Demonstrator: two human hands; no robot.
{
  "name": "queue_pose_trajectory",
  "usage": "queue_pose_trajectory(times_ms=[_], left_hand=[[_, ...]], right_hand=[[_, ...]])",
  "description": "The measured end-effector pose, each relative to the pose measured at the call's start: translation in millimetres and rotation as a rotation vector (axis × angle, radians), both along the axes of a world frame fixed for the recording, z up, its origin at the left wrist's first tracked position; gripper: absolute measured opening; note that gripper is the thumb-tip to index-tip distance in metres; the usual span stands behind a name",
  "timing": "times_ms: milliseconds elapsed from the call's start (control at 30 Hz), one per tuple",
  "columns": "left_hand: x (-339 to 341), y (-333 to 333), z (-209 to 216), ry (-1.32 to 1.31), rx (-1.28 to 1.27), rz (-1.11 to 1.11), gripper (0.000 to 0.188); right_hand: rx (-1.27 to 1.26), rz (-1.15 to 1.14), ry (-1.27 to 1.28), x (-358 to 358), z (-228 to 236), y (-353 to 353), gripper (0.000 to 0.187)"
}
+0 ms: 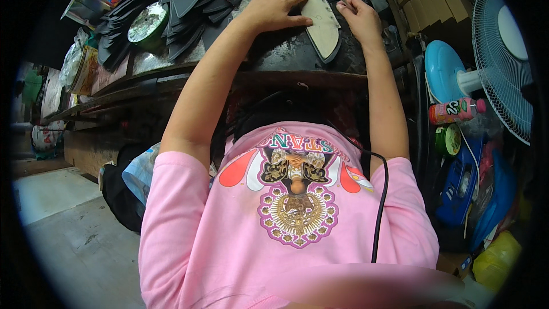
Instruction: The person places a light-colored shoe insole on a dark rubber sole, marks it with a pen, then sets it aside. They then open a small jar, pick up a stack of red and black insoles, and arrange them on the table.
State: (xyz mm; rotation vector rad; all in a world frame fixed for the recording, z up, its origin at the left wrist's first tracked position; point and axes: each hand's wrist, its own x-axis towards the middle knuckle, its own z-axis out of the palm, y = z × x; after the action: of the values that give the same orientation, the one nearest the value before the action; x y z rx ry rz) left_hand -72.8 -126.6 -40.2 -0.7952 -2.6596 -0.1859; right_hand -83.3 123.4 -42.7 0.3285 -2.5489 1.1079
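A cream, pointed-oval template (318, 18) with a row of small holes along one side lies on a dark piece (331, 57) of similar shape, whose edge shows past it. My left hand (277, 8) rests on the template's left edge, fingers stretched out and thumb apart, pressing it down. On the other side, my right hand (361, 22) pinches a slim pen-like tool (341, 1) between thumb and fingers, close to the template's right edge. The tool's exact kind is hard to make out.
Stacks of black cut pieces (211, 8) cover the bench's left and back. A round green-rimmed tin (147, 23) stands among them. Cardboard boxes (426, 0) are at the back right, a fan (503, 40) and a pink bottle (456, 111) on the right. A black cable (384, 194) crosses my shirt.
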Motion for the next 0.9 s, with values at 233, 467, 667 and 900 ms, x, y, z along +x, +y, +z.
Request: queue_pose_trajectory(times_ms=[233, 467, 667, 900], left_hand=[[0, -1, 3, -0.032, -0.006, 0.007, 0.075], [-2, -2, 2, -0.025, -0.009, -0.003, 0.074], [-2, -2, 1, -0.015, -0.019, -0.016, 0.077], [1, 0, 0, 0.007, -0.017, 0.001, 0.08]], right_hand=[[0.039, 0.019, -0.051, -1, -2, 4, 0.027], [-0.235, 0.324, -0.149, -3, -5, 14, 0.019], [-0.206, 0.367, -0.122, 10, -2, 20, 0.016], [-0.197, 0.354, -0.072, 9, -7, 20, 0.016]])
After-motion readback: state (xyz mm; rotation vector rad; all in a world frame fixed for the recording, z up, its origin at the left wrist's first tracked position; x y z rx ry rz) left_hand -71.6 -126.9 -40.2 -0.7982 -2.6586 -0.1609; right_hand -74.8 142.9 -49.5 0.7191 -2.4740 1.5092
